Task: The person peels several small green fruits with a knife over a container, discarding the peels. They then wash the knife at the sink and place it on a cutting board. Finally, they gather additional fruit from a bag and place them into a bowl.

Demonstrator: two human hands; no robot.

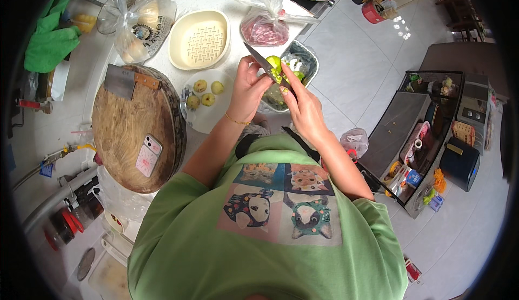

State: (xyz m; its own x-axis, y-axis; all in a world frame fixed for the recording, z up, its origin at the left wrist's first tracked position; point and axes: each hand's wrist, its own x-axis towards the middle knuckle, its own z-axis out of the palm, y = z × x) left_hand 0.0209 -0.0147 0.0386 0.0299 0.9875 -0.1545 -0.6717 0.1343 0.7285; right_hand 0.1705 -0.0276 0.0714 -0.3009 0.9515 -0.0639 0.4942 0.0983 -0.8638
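Observation:
Over the edge of a bin, my two hands meet around a bright green fruit (274, 62) and a knife (259, 57). My right hand (306, 111) is closed on the knife's near end, and its dark blade slants up to the left. Fingers of my left hand (247, 90) are closed at the fruit, partly hidden behind the blade. Green peelings hang below the fruit. The bin (312, 62), lined with a dark bag, stands beneath. Left of my hands, a white plate (208, 122) carries several small pale, peeled-looking fruits (207, 99).
A round wooden chopping block (127, 143) bears a cleaver (120, 81) and a phone (148, 155). Behind the plate are a cream basket (174, 45), a bag of minced meat (265, 31) and another plastic bag (141, 30). A dark rack (386, 132) stands on the right.

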